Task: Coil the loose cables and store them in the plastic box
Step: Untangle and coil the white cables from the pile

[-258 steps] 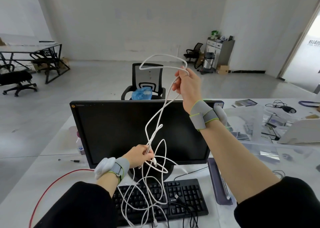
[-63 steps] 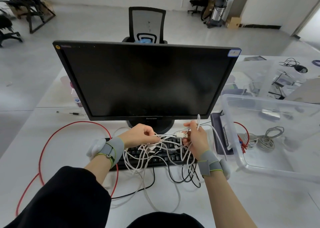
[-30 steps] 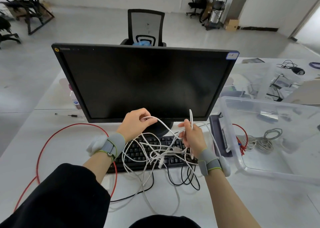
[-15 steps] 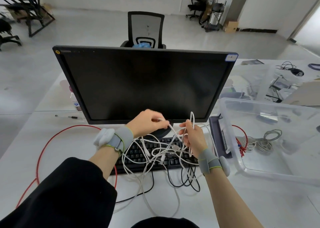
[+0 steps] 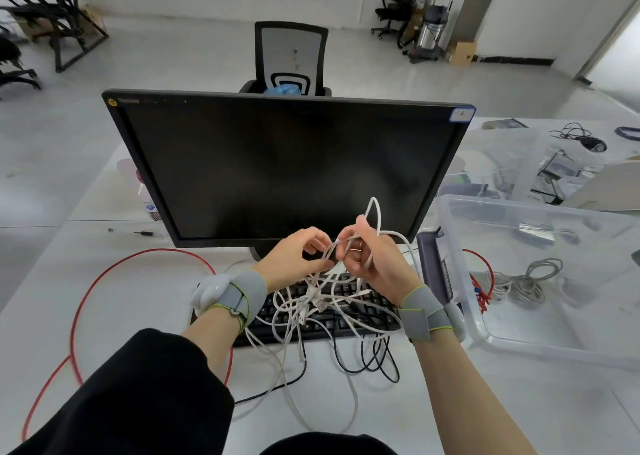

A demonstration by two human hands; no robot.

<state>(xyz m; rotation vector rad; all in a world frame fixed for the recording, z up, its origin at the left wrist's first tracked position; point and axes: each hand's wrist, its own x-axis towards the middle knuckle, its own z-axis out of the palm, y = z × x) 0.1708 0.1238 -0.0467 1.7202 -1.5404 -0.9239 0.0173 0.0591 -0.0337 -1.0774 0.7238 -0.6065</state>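
A tangle of white cables (image 5: 322, 302) hangs over the black keyboard (image 5: 360, 312) in front of the monitor. My right hand (image 5: 372, 260) grips a bunch of the white strands, with one loop sticking up above its fingers. My left hand (image 5: 298, 259) pinches a strand of the same tangle right beside it, the two hands almost touching. A clear plastic box (image 5: 485, 330) stands open at the right; a coiled grey cable (image 5: 526, 281) and a red cable (image 5: 479, 288) lie inside it. A long red cable (image 5: 83, 302) loops across the table at the left.
A black monitor (image 5: 284, 167) stands close behind my hands. Black cables (image 5: 367, 361) trail from the keyboard toward the table's near edge. A purple-grey device (image 5: 434, 267) sits between keyboard and box. Clear bags and small items litter the table's far right. An office chair stands behind the monitor.
My left hand has moved right to meet my right hand at the tangle. Both hands sit slightly higher, and the loop above my right hand has stayed up.
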